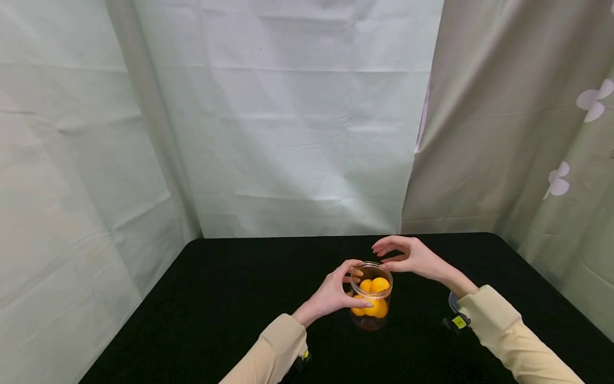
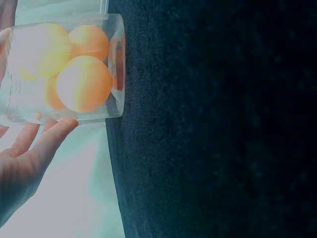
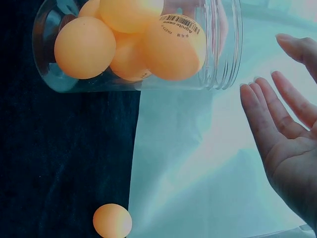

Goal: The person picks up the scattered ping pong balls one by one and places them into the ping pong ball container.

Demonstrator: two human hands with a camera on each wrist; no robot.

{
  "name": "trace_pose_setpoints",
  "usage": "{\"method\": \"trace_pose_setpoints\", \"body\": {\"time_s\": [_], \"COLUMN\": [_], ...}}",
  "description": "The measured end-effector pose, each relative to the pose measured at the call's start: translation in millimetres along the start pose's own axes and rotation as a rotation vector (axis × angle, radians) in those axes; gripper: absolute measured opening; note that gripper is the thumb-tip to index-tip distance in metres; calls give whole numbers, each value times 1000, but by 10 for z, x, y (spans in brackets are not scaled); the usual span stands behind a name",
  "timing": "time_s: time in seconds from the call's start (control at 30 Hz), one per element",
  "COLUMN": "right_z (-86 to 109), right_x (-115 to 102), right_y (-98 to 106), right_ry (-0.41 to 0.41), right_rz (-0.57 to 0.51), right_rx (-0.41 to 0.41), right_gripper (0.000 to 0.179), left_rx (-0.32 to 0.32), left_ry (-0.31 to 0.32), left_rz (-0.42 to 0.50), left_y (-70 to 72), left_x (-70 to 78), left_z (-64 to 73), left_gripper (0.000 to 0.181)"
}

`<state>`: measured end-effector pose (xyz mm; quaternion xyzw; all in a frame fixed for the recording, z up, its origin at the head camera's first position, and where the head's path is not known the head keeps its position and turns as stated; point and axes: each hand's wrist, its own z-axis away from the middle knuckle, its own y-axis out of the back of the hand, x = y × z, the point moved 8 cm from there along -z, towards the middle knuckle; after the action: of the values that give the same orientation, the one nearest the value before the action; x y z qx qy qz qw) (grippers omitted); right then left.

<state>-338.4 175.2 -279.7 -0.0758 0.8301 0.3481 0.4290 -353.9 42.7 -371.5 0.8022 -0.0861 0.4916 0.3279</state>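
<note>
A clear open-mouthed jar (image 1: 368, 320) with several orange table tennis balls (image 1: 380, 285) inside stands near the middle of the black table. My left hand (image 1: 331, 293) grips it near the top, thumb on the near side and fingers round the far side. Through the wall in the right wrist view, one ball (image 3: 173, 47) shows a printed label. Just right of the rim, my right hand (image 1: 408, 258) hovers with fingers loosely bent and nothing between them. Its thumb (image 3: 299, 49) and fingers stand apart beyond the jar's mouth in the right wrist view.
Another orange ball (image 3: 112, 220) lies on the black cloth beyond the jar. Partly behind the right cuff sits a round, clear-rimmed object (image 1: 453, 302). The black table (image 1: 230, 309) is bordered by pale hanging curtains (image 1: 297, 133).
</note>
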Motion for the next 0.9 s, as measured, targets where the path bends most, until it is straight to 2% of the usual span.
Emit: {"method": "trace_pose_setpoints", "body": {"time_s": [0.2,0.4,0.67,0.9], "right_z": [7,37,95,128], "right_x": [13,90,434,546], "right_y": [47,180,345,425], "right_ry": [-31,-68,-88,-95], "right_rz": [45,83,63,72], "right_rx": [35,122,176,217], "right_gripper": [38,37,39,40], "left_rx": [1,2,2,4], "left_ry": [6,14,25,31], "left_rz": [-1,2,6,14], "left_y": [8,4,4,7], "left_x": [-2,0,12,-7], "left_z": [1,-1,10,11], "left_gripper": [69,68,69,68]}}
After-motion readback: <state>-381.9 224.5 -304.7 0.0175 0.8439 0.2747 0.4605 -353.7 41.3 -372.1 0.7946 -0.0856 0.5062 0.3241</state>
